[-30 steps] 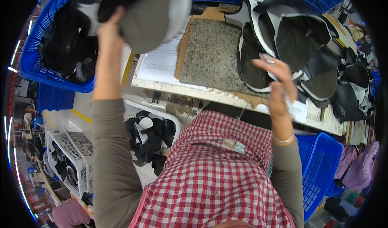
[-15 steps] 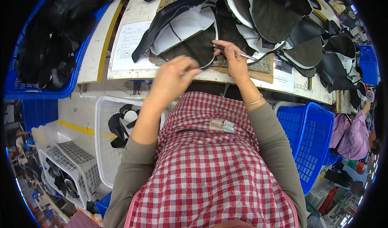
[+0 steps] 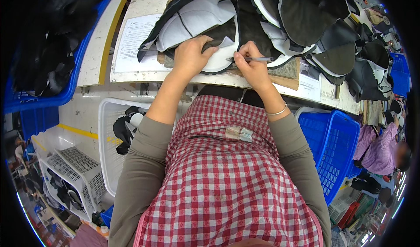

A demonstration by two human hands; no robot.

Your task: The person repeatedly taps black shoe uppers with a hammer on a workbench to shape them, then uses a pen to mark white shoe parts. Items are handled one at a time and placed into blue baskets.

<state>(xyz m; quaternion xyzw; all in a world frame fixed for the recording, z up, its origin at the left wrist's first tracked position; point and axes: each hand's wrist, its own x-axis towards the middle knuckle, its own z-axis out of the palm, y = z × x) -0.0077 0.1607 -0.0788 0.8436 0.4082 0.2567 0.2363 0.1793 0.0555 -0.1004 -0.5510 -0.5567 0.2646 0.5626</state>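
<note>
A shoe-upper piece (image 3: 223,31) with dark lining, a white edge and a black rim lies across the near edge of the bench. Its white rounded part (image 3: 217,62) shows between my hands, with a small corner folded up. My left hand (image 3: 190,56) rests on this piece, thumb and forefinger apart, its other fingers partly hidden beneath the hand. In my right hand (image 3: 253,67) is a slim pen (image 3: 262,59), pinched between thumb and fingers. The pen tip points left, at the white edge of the piece.
More black, white and dark-lined uppers (image 3: 313,15) are heaped on the bench (image 3: 144,4) to the right. A printed sheet (image 3: 140,37) lies at left. Blue crates (image 3: 334,155) and a white basket (image 3: 109,146) flank me. Another person (image 3: 378,150) is at far right.
My left hand, blurred and raised before, has come down onto the piece. A white rounded part now shows there. The pen tip has turned and lowered to the white edge.
</note>
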